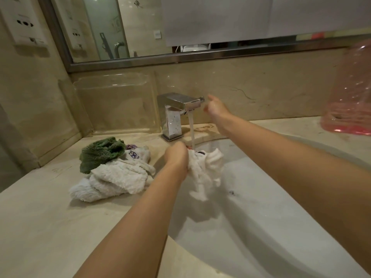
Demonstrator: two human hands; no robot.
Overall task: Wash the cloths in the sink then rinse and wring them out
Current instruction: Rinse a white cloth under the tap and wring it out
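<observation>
The left hand [176, 157] grips a white cloth [204, 171], fingers curled round its bunched upper part, and holds it over the sink [261, 227] directly under the running water [191, 129]. The cloth hangs limp below the fist, clear of the basin floor. The right hand [215, 108] is raised just beside the lever end of the tap [180, 103]; it holds nothing, but the hand is blurred, so whether its fingers are apart or together cannot be told, nor whether they touch the lever.

Progress, as judged: early. One cloth is being wetted or rinsed; no suds show, so the stage cannot be fixed. A pile of white cloths [118, 177] and a green cloth [102, 153] lie on the counter [50, 227] left of the basin, the green one resting on the white. Whether these are washed or waiting cannot be told from their look. At the least, the cloth in hand remains to be wrung.

Surface and room: the counter is pale stone, with matching stone up the wall. A clear splash panel [114, 105] stands in the back left corner. A framed mirror [160, 27] runs above the tap. A pink translucent container [351, 87], blurred, shows at the right edge.
</observation>
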